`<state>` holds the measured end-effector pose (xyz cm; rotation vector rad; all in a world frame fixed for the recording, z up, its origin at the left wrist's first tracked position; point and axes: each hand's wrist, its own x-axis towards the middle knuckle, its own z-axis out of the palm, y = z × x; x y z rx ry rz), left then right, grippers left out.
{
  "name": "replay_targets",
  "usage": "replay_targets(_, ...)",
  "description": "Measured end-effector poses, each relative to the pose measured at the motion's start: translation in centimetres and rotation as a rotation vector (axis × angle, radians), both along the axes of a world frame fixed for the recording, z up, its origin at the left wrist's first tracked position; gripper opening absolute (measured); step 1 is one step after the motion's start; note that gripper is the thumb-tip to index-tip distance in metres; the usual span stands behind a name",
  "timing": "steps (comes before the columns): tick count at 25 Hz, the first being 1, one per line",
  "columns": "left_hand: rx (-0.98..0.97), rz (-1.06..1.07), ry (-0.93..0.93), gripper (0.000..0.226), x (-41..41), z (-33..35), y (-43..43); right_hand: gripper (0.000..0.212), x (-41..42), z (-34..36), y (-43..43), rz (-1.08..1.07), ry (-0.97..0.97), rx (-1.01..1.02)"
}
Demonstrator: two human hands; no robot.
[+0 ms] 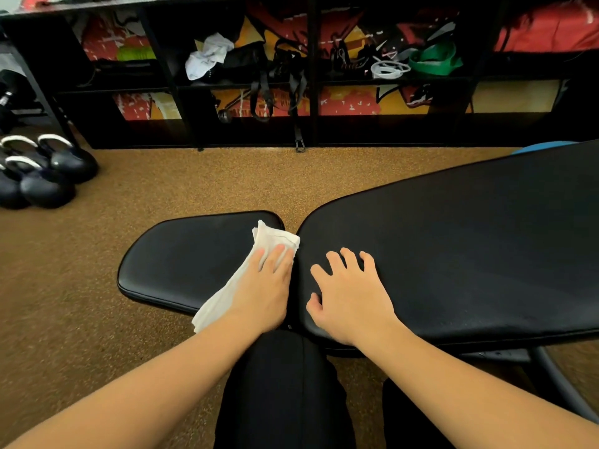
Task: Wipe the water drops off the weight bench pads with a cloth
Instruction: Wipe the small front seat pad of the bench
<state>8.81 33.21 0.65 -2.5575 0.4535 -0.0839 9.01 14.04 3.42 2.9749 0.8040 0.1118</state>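
Left hand [265, 280] flat, fingers straight, pressing the white cloth [223, 299] onto the seat pad [181, 260]; not curled round it. Right hand [350, 296] palm down, fingers spread, resting on the back pad [470, 247], holding nothing.

Back pad: long, black, runs off right.
Seat pad: shorter, black, just left of it, narrow gap between.
Kettlebells [48, 179]: on floor, far left.
Cloth: folded, on seat pad's right end, tail hanging over near edge.

No text, label, brand or number is legible; the red-and-yellow painted shapes [350, 102] behind the shelf unit [311, 59] form no readable letters.
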Motion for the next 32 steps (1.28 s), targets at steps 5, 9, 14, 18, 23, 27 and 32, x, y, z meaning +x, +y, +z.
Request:
replay_targets(5, 0.185, 0.12, 0.11, 0.076, 2.6, 2.2, -1.9, 0.051, -0.1, 0.1, 0.0, -0.005, 0.006, 0.017)
replay_targets(9, 0.219, 0.201, 0.259, 0.076, 4.8, 3.1, -2.1, 0.049, -0.1, 0.2, 0.0, -0.005, 0.01, 0.032)
replay_targets(14, 0.022, 0.112, 0.152, 0.077, 3.1, 2.5, -0.6, 0.053, -0.2, 0.7, -0.1, -0.003, 0.029, 0.033)
replay_targets(18, 0.008, 0.043, 0.051, 0.075, 1.1, 2.3, -0.4, 0.052, -0.2, 1.0, -0.1, 0.004, 0.039, 0.023)
replay_targets(23, -0.025, -0.025, 0.067, 0.07, -1.9, 1.0, 1.1, 0.053, -0.4, 1.0, -0.2, 0.004, 0.044, 0.026)
replay_targets(27, -0.49, -0.034, 0.03, 0.04, -5.1, 0.6, 3.4, 0.055, -0.6, 0.7, -0.3, 0.002, 0.04, 0.028)
replay_targets(32, -0.892, 0.37, -0.02, 0.061, -8.0, 0.8, 11.0, 0.056, -0.4, 0.4, -0.2, 0.002, 0.034, 0.022)
